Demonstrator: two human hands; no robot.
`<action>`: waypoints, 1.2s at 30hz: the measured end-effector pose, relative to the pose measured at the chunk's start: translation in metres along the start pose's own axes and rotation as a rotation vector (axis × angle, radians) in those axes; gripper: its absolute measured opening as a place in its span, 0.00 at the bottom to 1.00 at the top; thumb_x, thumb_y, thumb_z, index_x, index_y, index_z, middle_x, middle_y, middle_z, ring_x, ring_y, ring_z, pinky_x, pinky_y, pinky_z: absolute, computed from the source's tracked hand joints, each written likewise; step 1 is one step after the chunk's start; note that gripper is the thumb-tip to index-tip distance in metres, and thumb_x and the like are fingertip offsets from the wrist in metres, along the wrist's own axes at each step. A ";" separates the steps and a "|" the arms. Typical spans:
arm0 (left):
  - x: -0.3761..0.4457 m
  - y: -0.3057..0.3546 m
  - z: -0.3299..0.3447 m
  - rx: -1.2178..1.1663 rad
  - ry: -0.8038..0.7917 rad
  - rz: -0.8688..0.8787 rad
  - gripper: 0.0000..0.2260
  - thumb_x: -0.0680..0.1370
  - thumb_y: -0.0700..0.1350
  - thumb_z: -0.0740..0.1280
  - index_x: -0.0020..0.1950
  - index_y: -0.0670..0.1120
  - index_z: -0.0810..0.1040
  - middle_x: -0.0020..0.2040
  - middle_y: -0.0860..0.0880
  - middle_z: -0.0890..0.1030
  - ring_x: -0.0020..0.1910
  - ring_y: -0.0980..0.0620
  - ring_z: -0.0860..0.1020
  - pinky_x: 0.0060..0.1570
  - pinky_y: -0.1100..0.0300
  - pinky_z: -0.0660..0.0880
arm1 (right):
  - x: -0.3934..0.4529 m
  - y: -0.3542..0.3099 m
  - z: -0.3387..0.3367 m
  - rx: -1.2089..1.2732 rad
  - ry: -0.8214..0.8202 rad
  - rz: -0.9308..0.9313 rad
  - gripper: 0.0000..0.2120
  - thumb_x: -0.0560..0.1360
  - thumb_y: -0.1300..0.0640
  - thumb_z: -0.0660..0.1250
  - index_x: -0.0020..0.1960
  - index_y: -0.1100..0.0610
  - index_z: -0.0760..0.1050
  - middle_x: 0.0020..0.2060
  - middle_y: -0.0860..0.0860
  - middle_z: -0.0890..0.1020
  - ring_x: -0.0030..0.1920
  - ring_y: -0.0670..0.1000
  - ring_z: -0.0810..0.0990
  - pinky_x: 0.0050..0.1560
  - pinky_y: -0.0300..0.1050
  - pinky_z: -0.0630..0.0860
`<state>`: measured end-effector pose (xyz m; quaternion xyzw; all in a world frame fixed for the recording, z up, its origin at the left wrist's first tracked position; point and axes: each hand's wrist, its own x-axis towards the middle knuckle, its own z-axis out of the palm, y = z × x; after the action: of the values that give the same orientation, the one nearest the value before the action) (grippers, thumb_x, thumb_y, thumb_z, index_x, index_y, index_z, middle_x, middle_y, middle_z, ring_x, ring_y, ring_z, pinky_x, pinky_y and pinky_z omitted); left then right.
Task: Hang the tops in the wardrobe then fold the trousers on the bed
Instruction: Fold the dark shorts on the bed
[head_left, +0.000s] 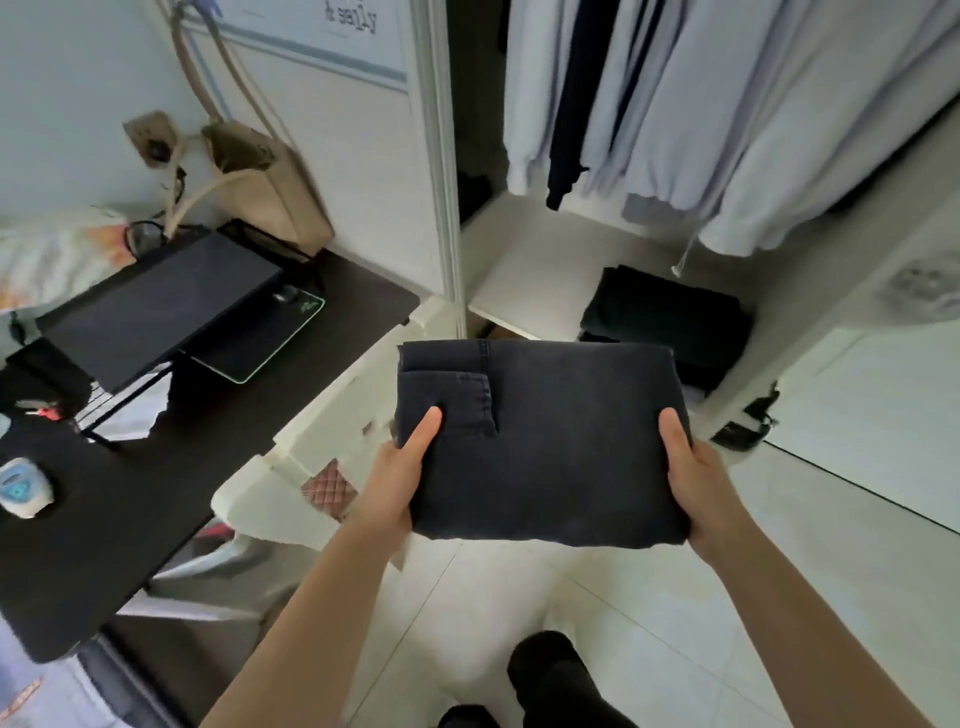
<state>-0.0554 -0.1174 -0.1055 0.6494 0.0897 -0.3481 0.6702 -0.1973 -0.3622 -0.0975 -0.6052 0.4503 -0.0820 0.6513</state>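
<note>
Holding a pair of folded dark trousers (540, 441) level in front of the open wardrobe (519, 291), seen from the head camera. Left hand (400, 478) clamped on the left edge of the bundle, thumb on top near the back pocket, the other fingers hidden below. Right hand (691, 478) clamped on the right edge in the same way. Bundle in the air, above the tiled floor (597, 597) and just before the front edge of the wardrobe shelf (524, 270).

Already lying near the right front corner of that shelf: a stack of dark folded clothes (670, 317). Above it, hanging tops (727, 114), pale and dark. At left, a dark desk (208, 441) with a closed laptop (156, 301).

Probably the step now: putting the bundle away. Best to keep both thumbs pressing so the folds do not open, to bring it in flat under the hanging hems, and to lower it square on the stack or beside it before letting go.
</note>
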 end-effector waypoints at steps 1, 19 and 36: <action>0.013 0.002 0.020 0.008 -0.018 -0.004 0.29 0.62 0.70 0.74 0.57 0.56 0.81 0.51 0.53 0.86 0.48 0.50 0.85 0.46 0.52 0.82 | 0.010 -0.003 -0.015 0.024 0.025 0.021 0.22 0.73 0.31 0.59 0.54 0.47 0.76 0.47 0.44 0.83 0.47 0.51 0.82 0.37 0.45 0.80; 0.202 0.032 0.145 0.061 -0.113 -0.217 0.26 0.67 0.63 0.75 0.56 0.47 0.82 0.50 0.47 0.86 0.50 0.43 0.84 0.54 0.45 0.79 | 0.177 -0.044 -0.059 -0.048 0.207 0.162 0.23 0.73 0.42 0.69 0.63 0.53 0.72 0.46 0.47 0.78 0.51 0.58 0.77 0.53 0.61 0.79; 0.434 0.103 0.296 0.104 -0.407 -0.212 0.30 0.66 0.61 0.77 0.60 0.43 0.81 0.54 0.44 0.85 0.53 0.42 0.83 0.59 0.45 0.77 | 0.374 -0.111 -0.094 -0.109 0.745 0.038 0.27 0.77 0.42 0.62 0.56 0.68 0.76 0.50 0.63 0.80 0.55 0.62 0.78 0.53 0.52 0.76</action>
<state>0.2282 -0.5545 -0.2284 0.5862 0.0024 -0.5445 0.5998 0.0041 -0.7018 -0.1707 -0.5594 0.6710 -0.2604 0.4112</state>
